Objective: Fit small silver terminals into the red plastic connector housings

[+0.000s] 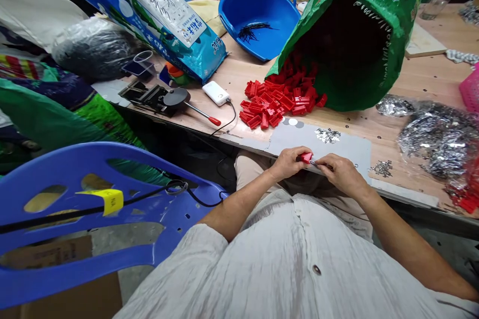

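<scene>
In front of my body, at the table's edge, my left hand (289,163) is closed on a small red plastic part (306,158). My right hand (342,173) pinches a thin metal piece (315,163) whose tip meets the red part; its exact kind is too small to make out. Just beyond my hands, small shiny metal pieces (328,135) lie heaped on a grey sheet (354,147). A pile of similar red plastic parts (267,104) spreads from the mouth of a green sack (359,94).
A blue basin (239,12) holds thin black pieces. At the left are a hand-lever device (175,97), a white power bank (216,92) with a cable and a blue printed bag (202,57). Bagged metal pieces (441,134) lie right. A blue chair (123,152) stands beside me.
</scene>
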The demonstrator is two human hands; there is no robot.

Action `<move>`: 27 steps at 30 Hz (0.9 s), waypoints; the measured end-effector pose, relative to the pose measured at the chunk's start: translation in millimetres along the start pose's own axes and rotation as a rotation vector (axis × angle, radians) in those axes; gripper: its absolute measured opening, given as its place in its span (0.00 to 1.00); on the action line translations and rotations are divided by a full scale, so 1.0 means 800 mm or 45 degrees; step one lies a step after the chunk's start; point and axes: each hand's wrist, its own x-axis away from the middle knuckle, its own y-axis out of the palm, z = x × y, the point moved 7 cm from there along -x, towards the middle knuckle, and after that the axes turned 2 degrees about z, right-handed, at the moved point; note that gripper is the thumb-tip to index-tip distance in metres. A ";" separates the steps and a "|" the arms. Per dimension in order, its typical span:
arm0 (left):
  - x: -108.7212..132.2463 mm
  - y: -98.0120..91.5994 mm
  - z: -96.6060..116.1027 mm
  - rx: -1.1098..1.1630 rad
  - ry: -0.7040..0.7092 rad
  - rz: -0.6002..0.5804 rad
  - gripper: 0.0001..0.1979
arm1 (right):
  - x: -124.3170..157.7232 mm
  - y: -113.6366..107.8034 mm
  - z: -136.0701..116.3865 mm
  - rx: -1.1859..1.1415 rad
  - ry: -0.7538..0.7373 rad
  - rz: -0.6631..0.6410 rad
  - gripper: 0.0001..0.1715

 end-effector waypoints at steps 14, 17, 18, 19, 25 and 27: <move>0.015 -0.010 0.007 0.268 -0.026 0.225 0.16 | 0.011 -0.009 -0.013 -0.062 0.038 0.131 0.13; 0.026 -0.010 0.009 0.611 -0.134 0.290 0.15 | 0.016 -0.017 -0.016 -0.264 0.068 0.148 0.14; 0.029 -0.007 0.010 0.765 -0.182 0.288 0.13 | 0.017 -0.017 -0.018 -0.323 0.078 0.120 0.14; 0.032 -0.003 0.011 0.935 -0.237 0.276 0.13 | 0.018 -0.017 -0.023 -0.369 0.077 0.081 0.16; 0.044 0.027 0.021 1.703 -0.548 0.202 0.17 | 0.019 -0.016 -0.052 -0.400 -0.031 -0.055 0.26; 0.047 0.032 0.023 1.787 -0.629 0.213 0.12 | 0.019 -0.018 -0.054 -0.384 -0.040 -0.051 0.25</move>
